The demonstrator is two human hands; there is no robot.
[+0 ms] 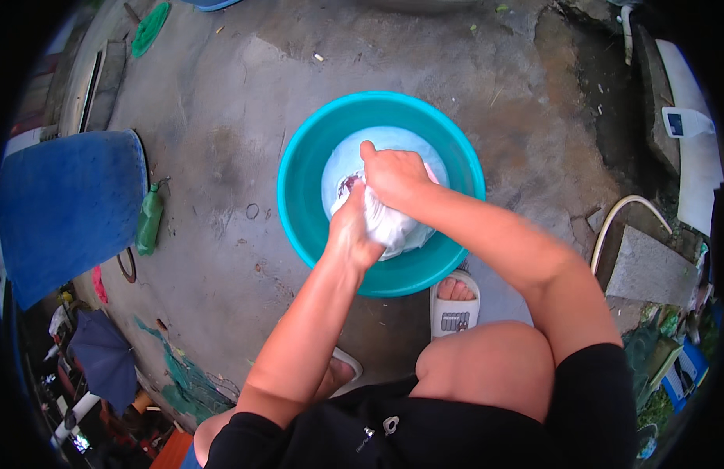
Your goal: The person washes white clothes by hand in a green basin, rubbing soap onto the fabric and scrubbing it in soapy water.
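Note:
A teal plastic basin (pixel 303 234) stands on the concrete floor in front of me, with pale, cloudy water (pixel 391 138) in its bottom. Both hands are over the basin, gripping a bunched white cloth (pixel 388 225) that has a dark printed patch near its left end. My left hand (pixel 356 225) has the cloth from the left side, its thumb pointing away from me. Just beyond it on the right, my right hand (pixel 394 173) is closed round the upper part. A bit of pink shows beside the right wrist. The cloth's lower folds hang at the water, and its underside is hidden.
My slippered foot (pixel 456 299) is close to the basin's near edge. On the left are a blue barrel (pixel 74 205), a green plastic bottle (pixel 149 223) and a dark umbrella (pixel 104 357). A pale hose (pixel 623 202) curves beside a stone slab (pixel 652 267) at the right.

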